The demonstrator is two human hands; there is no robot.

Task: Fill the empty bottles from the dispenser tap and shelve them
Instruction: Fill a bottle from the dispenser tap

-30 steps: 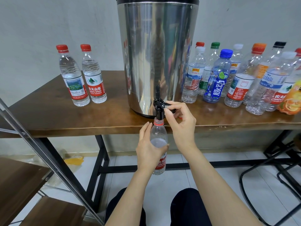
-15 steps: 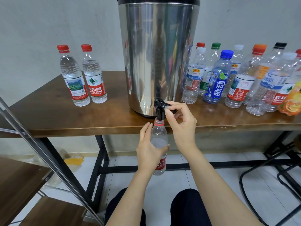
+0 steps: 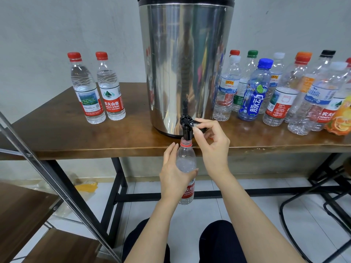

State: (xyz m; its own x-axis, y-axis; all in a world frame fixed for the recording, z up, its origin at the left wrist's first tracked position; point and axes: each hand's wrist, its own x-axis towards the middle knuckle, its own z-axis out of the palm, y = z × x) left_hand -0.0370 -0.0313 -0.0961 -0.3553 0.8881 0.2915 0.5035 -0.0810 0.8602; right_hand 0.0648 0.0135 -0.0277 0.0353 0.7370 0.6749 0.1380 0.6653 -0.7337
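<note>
bottle [image 3: 185, 165] upright — mouth up | left hand [image 3: 171, 179] fingers wrap it | right hand [image 3: 214, 149] fingers pinch tap lever [image 3: 194, 122]

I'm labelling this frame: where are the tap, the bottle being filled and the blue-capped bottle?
tap [image 3: 186, 131], head view, black spout.
bottle being filled [image 3: 186, 161], head view, clear upper body.
blue-capped bottle [image 3: 254, 104], head view, blue label.

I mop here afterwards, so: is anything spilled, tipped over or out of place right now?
No spill shows on the table or floor. The held bottle sits straight under the tap. Only a crumpled yellow scrap on the floor beneath the table looks out of place.
</note>
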